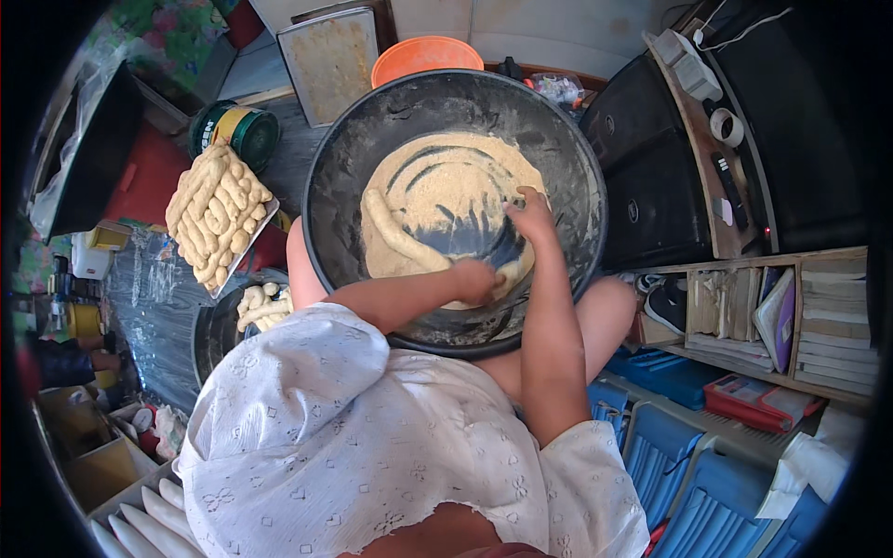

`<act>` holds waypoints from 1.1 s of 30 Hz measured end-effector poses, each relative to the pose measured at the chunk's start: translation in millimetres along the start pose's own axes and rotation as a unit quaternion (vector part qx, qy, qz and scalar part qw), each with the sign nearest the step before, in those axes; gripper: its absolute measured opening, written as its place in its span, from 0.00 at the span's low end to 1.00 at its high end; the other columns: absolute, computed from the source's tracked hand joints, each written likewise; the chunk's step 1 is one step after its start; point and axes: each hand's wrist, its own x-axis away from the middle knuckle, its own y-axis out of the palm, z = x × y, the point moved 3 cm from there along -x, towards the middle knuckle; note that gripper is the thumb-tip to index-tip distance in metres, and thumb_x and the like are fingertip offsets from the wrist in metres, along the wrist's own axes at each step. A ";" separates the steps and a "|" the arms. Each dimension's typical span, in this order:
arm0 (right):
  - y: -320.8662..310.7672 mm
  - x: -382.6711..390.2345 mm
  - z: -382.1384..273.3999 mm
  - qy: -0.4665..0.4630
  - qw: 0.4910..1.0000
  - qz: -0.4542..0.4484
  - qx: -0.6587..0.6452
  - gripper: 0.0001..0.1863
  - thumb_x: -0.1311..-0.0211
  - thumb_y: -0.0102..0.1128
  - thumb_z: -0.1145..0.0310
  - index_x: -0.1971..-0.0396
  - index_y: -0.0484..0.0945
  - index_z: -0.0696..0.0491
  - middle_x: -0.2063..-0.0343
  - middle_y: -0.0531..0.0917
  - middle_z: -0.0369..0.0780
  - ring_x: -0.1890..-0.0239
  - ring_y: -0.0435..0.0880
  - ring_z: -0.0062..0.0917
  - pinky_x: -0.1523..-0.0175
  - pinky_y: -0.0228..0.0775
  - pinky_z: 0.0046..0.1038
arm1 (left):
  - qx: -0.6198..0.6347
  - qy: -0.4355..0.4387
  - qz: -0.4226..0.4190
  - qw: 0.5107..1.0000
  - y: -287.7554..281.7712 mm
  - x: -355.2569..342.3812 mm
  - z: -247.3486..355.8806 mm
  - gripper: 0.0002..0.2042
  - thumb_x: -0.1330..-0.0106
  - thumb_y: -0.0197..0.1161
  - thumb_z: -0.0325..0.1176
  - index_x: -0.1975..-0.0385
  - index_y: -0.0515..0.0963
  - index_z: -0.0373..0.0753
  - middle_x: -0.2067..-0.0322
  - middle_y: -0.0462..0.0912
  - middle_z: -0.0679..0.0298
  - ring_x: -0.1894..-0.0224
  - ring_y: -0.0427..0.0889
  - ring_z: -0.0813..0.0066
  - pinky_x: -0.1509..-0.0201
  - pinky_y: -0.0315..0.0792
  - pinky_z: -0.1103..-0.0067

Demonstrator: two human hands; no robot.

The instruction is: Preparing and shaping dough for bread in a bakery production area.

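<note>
A wide black basin [326,186] rests between my knees, holding a layer of beige crumbs or flour [437,167] streaked with finger marks. A pale dough rope [400,237] curves from the left side of that layer toward the bottom right. My left hand [474,279] is curled over the rope's lower part, its fingertips partly hidden. Higher on the right, my right hand [528,212] rests at the crumbs with fingers bent and apart, holding nothing that I can see.
Left are a board of coiled dough pieces [216,209], another dough-filled container [265,307], a green bucket [242,135] and another person's hand [102,358]. Behind stand an orange tub [423,56] and a metal tray [326,70]. Right are black cases [651,186] and shelved books [828,316].
</note>
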 end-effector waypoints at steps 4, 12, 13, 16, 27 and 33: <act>1.5 -1.7 8.8 0.029 0.998 -0.049 0.011 0.26 0.51 0.57 0.56 0.52 0.67 0.52 0.52 0.71 0.47 0.49 0.70 0.37 0.47 0.62 0.33 | 0.064 0.005 -0.122 0.990 -30.6 25.1 -7.9 0.25 0.53 0.61 0.50 0.60 0.70 0.37 0.68 0.77 0.52 0.62 0.76 0.55 0.61 0.70 0.66; 25.1 -11.9 39.0 0.023 0.986 -0.075 0.146 0.24 0.52 0.59 0.54 0.60 0.73 0.57 0.61 0.77 0.48 0.60 0.78 0.36 0.56 0.68 0.31 | 0.055 -0.004 0.118 0.991 24.3 1.4 -3.0 0.31 0.59 0.66 0.43 0.53 0.68 0.36 0.56 0.69 0.50 0.54 0.71 0.55 0.53 0.66 0.67; 35.2 -14.9 47.9 0.030 0.971 -0.148 0.185 0.23 0.52 0.58 0.53 0.63 0.75 0.58 0.61 0.76 0.49 0.63 0.79 0.35 0.59 0.70 0.31 | 0.129 0.057 0.038 0.989 13.4 5.4 5.5 0.31 0.57 0.65 0.44 0.52 0.67 0.35 0.53 0.67 0.49 0.52 0.69 0.55 0.50 0.65 0.68; 57.2 21.7 29.5 0.045 0.878 -0.447 0.164 0.21 0.47 0.53 0.53 0.66 0.75 0.58 0.66 0.77 0.48 0.69 0.80 0.35 0.70 0.72 0.37 | 0.293 0.106 -0.002 0.950 -1.6 24.4 1.7 0.31 0.55 0.64 0.46 0.53 0.66 0.33 0.54 0.68 0.49 0.52 0.68 0.52 0.49 0.64 0.68; 17.7 48.4 -45.1 -0.078 0.850 -0.314 -0.415 0.29 0.41 0.48 0.51 0.47 0.60 0.55 0.56 0.71 0.44 0.60 0.74 0.26 0.56 0.67 0.26 | 0.728 -0.040 0.147 0.669 -72.7 78.0 -6.8 0.12 0.47 0.62 0.36 0.69 0.71 0.36 0.76 0.74 0.64 0.74 0.73 0.78 0.75 0.66 0.83; -4.1 97.1 -140.6 -0.263 0.733 -0.055 -0.625 0.38 0.49 0.53 0.43 0.46 0.58 0.57 0.50 0.67 0.39 0.51 0.68 0.22 0.49 0.61 0.25 | 0.744 0.065 0.455 0.485 -226.8 113.0 10.9 0.12 0.42 0.56 0.42 0.75 0.68 0.40 0.81 0.71 0.66 0.84 0.69 0.79 0.81 0.64 0.83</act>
